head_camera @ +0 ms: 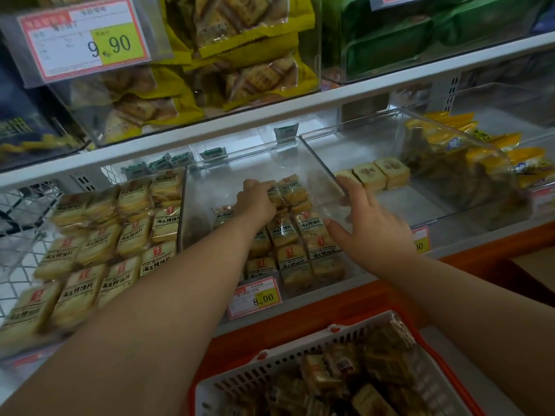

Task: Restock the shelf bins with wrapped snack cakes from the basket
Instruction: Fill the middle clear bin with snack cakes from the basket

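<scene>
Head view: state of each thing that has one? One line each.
Left hand: in the middle bin, fingers curled on a wrapped cake.
Right hand: fingers spread, resting on the middle bin's right wall.
Middle bin: partly filled, back part bare.
Left bin: nearly full.
Right bin: nearly empty, three cakes at back.
Basket: cakes left inside.

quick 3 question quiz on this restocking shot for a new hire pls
1. True or false: the left hand reaches into the middle clear plastic bin.
2. What does the right hand rest on? A) the white-and-orange mesh basket B) the middle bin's right wall C) a price tag
3. Fill in: the yellow price tag below the middle bin reads ____.

Key: 1 true; 2 B; 3 8.00
</scene>
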A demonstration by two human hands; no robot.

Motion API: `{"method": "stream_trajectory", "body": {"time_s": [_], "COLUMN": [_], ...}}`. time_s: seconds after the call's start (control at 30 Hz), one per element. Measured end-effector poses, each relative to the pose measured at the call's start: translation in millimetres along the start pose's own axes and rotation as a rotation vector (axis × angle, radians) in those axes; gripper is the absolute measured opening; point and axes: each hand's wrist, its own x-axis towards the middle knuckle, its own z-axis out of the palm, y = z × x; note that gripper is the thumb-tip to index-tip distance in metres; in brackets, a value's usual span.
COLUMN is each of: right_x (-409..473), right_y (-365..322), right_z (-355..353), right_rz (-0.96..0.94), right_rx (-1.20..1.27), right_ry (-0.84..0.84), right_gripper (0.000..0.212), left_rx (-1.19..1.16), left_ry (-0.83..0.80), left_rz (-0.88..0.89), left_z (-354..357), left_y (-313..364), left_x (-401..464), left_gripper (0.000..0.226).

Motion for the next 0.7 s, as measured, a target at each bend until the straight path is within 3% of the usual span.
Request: {"method": "stream_trajectory", "body": {"time_s": [0.17,0.5,0.6,0.7], "right_x": [0,-9,-22,-39], "right_y": [-2,-7,-13,-22], "right_z": [-2,-22,-34,-48], "right_rz": [0.012,0.055,0.091,0.116], "right_rx": [0.01,0.179,0.279,0.206], "right_ry": [-0.02,-0.157,-0.161,-0.144], "right_gripper": [0.068,0.076,0.072,0.06], "left_rx": [0.014,-0.146,-0.063,-0.02], "left_ry": [-0.075,-0.234,-0.214,-0.095], "left_rz": [0.041,-0.03,0.05,0.164], "left_z": [-3,-26,-35,-41], "left_y": [-2,6,9,14], "left_x": [-2,-36,-65,-108], "left_gripper": [0.06,0.097,0.092,0.071]}}
